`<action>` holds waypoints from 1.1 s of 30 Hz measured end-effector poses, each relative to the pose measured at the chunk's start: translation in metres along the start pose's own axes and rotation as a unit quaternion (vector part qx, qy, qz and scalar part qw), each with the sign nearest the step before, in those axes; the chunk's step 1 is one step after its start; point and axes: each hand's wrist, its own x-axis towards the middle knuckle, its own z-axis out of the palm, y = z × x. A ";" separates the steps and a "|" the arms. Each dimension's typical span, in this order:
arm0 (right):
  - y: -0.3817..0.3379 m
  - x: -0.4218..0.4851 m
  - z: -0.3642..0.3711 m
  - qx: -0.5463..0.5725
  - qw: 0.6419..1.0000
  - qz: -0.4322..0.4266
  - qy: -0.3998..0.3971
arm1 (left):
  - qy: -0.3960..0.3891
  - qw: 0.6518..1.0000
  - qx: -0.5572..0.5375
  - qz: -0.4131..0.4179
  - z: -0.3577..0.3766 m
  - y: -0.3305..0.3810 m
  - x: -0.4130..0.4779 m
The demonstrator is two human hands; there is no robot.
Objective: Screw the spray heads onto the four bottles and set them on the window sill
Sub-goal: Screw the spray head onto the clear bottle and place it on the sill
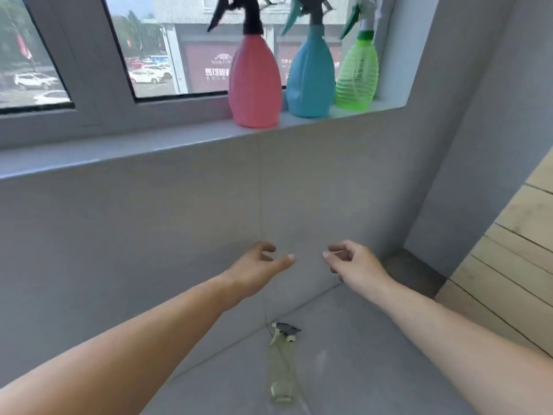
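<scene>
Three bottles with spray heads on stand in a row at the right end of the grey window sill (149, 148): a pink bottle (255, 85) with a black head, a blue bottle (310, 76) with a teal trigger, and a ribbed green bottle (357, 76) with a white and green head. A clear, pale yellow bottle (280, 366) with a grey spray head stands on the tiled floor below my arms. My left hand (257, 265) and my right hand (353, 262) hover side by side in front of the wall, fingers loosely curled, each holding nothing.
A grey tiled wall (149, 235) runs below the sill. A wooden slatted panel (514, 250) stands at the right, with a dark low ledge (413, 274) in the corner beside it. The window frame (86, 70) rises behind the sill.
</scene>
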 end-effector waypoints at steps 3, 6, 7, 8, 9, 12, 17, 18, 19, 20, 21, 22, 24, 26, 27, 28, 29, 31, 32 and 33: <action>0.062 0.000 0.024 -0.036 0.996 0.069 -0.038 | -0.017 0.996 0.010 -0.092 0.028 -0.062 0.022; 0.120 0.002 0.048 -0.070 0.987 0.123 -0.074 | -0.024 0.987 0.029 -0.159 0.058 -0.118 0.037; 0.136 0.003 0.056 -0.075 0.985 0.133 -0.078 | -0.030 0.984 0.028 -0.175 0.067 -0.131 0.039; 0.151 0.006 0.065 -0.077 0.983 0.142 -0.083 | -0.036 0.980 0.026 -0.192 0.077 -0.144 0.042; 0.165 0.010 0.075 -0.075 0.982 0.153 -0.087 | -0.042 0.976 0.023 -0.211 0.086 -0.157 0.047; 0.199 0.025 0.106 -0.064 0.974 0.187 -0.106 | -0.045 0.968 0.010 -0.248 0.109 -0.191 0.065; 0.233 0.065 0.153 -0.041 0.969 0.210 -0.121 | -0.049 0.956 0.008 -0.289 0.132 -0.230 0.091; 0.236 0.071 0.159 -0.038 0.968 0.214 -0.126 | -0.052 0.954 0.009 -0.296 0.135 -0.235 0.093; 0.240 0.078 0.166 -0.036 0.968 0.215 -0.127 | -0.054 0.951 0.010 -0.303 0.137 -0.241 0.094; 0.244 0.083 0.171 -0.043 0.968 0.215 -0.124 | -0.054 0.949 0.010 -0.311 0.138 -0.247 0.094; 0.250 0.087 0.177 -0.056 0.967 0.215 -0.125 | -0.052 0.947 0.007 -0.318 0.139 -0.254 0.093; 0.252 0.089 0.181 -0.074 0.965 0.216 -0.129 | -0.052 0.945 -0.001 -0.323 0.138 -0.260 0.093; 0.259 0.091 0.189 -0.095 0.962 0.221 -0.129 | -0.059 0.943 -0.023 -0.327 0.136 -0.270 0.092; 0.259 0.090 0.194 -0.118 0.963 0.216 -0.114 | -0.067 0.939 -0.041 -0.336 0.132 -0.276 0.089; 0.258 0.089 0.196 -0.135 0.962 0.210 -0.111 | -0.070 0.937 -0.050 -0.339 0.131 -0.277 0.086; 0.256 0.089 0.197 -0.152 0.959 0.211 -0.114 | -0.070 0.935 -0.062 -0.341 0.130 -0.278 0.083; 0.256 0.089 0.199 -0.164 0.957 0.210 -0.115 | -0.067 0.934 -0.074 -0.342 0.129 -0.278 0.079; 0.255 0.088 0.202 -0.170 0.956 0.209 -0.114 | -0.065 0.932 -0.093 -0.345 0.128 -0.279 0.071; 0.255 0.087 0.202 -0.166 0.957 0.209 -0.112 | -0.065 0.930 -0.100 -0.348 0.127 -0.280 0.069; 0.254 0.086 0.202 -0.152 0.959 0.211 -0.109 | -0.066 0.929 -0.105 -0.348 0.126 -0.279 0.066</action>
